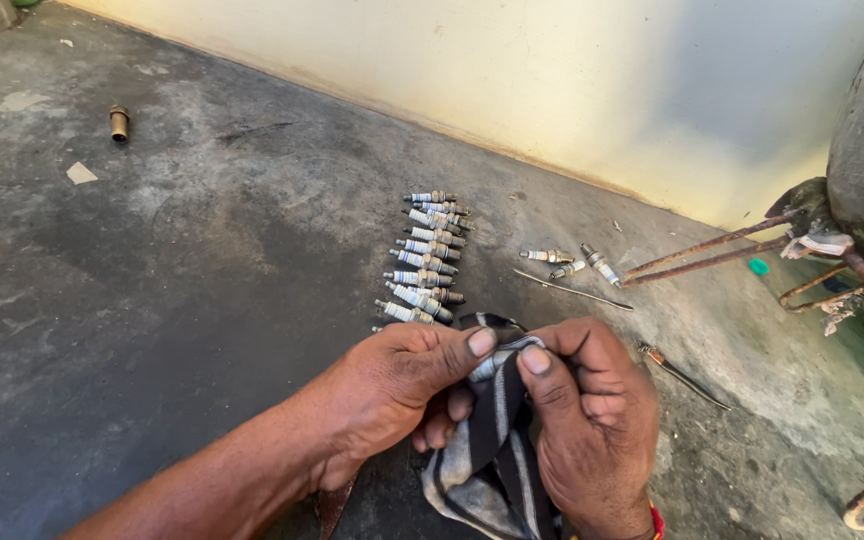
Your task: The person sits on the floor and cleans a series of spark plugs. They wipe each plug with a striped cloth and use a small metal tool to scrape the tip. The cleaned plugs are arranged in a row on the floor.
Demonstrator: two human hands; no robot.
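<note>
My left hand [392, 385] and my right hand [592, 420] meet over a grey cloth with black stripes [487, 460], both pinching it. A spark plug [489, 364] wrapped in the cloth shows between my thumbs, mostly hidden. Just beyond my hands, a row of several spark plugs [427, 255] lies side by side on the concrete floor [202, 280]. Three more spark plugs [572, 262] lie apart to the right of the row.
A thin metal rod [572, 290] lies near the loose plugs and a small screwdriver-like tool [677, 370] right of my hand. Rusty rods [712, 255] jut from a grey mass at right. Brass fittings [119, 122] lie far left. A pale wall [552, 80] borders the floor.
</note>
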